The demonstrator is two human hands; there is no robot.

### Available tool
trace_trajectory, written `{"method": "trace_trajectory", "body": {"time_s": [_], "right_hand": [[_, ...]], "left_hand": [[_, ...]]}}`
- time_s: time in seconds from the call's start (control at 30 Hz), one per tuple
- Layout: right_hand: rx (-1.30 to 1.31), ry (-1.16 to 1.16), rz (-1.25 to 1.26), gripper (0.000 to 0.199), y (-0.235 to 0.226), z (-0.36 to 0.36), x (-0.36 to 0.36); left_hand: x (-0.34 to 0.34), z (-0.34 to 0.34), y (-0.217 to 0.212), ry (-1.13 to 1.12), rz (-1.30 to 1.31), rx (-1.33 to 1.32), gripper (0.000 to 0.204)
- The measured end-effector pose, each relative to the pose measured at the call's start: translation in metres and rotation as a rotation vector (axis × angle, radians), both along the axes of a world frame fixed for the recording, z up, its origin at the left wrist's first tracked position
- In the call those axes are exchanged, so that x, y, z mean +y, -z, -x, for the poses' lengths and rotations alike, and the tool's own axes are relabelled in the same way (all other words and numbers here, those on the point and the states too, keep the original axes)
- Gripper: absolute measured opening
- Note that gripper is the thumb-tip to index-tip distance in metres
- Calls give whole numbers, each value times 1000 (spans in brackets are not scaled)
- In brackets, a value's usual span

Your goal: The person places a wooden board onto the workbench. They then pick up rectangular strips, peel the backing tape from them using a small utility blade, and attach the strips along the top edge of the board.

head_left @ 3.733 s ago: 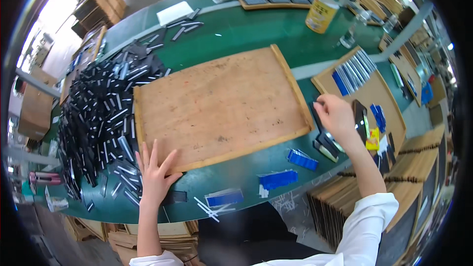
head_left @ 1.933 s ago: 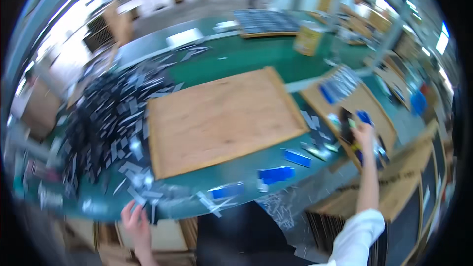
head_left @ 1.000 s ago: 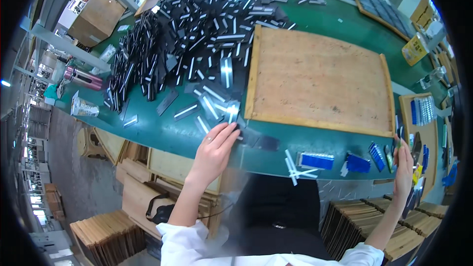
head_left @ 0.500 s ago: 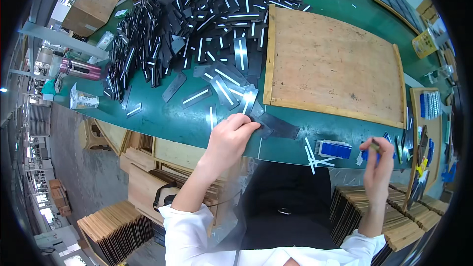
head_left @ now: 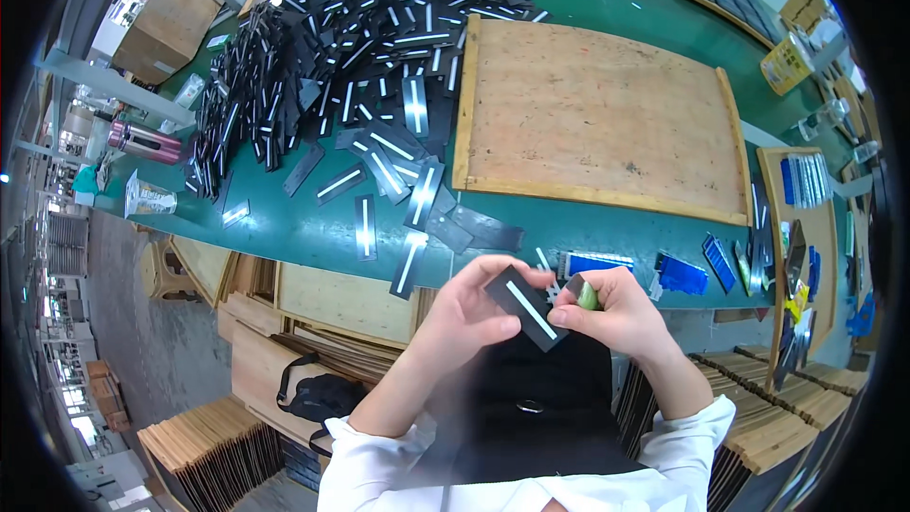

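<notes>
My left hand [head_left: 466,311] grips a black rectangular plate [head_left: 527,308] with a white strip along its middle, held tilted just off the table's front edge. At the plate's lower right end, my right hand [head_left: 626,315] closes around a small green-handled tool [head_left: 589,297], its working end mostly hidden. The right thumb and fingers touch the plate beside the strip. Thin white strips [head_left: 543,259] lie behind my hands, next to a stack of strips with a blue band [head_left: 595,263]. Similar black plates [head_left: 424,194] with white strips lie to the left.
A large pile of black plates [head_left: 351,38] covers the far left of the green table [head_left: 294,218]. Right of it sits a shallow wooden tray [head_left: 607,118]. Blue bundles [head_left: 682,275] and a second wooden tray [head_left: 770,192] stand at the right. Below are stacked wooden boards [head_left: 204,427].
My left hand has raised a plate from the table toward me. My right hand has come leftward from the blue bundles to that plate. The view has shifted a little right.
</notes>
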State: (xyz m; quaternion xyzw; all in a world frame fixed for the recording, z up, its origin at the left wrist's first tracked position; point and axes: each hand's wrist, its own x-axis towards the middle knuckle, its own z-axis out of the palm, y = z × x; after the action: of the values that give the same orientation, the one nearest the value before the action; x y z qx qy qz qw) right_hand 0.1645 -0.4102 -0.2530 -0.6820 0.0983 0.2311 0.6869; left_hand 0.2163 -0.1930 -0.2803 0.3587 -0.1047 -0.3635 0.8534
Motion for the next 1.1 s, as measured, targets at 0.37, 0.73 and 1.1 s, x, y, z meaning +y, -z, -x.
{"method": "trace_trajectory", "body": {"time_s": [0.37, 0.73, 1.1], "right_hand": [[-926, -110, 900, 67, 8, 21, -17], [-1099, 108, 933, 45, 63, 30, -63], [-1104, 137, 984, 49, 74, 31, -64]], "left_hand": [[-15, 25, 7, -78, -289, -221, 55], [8, 14, 28, -250, -443, -237, 48], [-2, 15, 38, -197, -453, -219, 50]]}}
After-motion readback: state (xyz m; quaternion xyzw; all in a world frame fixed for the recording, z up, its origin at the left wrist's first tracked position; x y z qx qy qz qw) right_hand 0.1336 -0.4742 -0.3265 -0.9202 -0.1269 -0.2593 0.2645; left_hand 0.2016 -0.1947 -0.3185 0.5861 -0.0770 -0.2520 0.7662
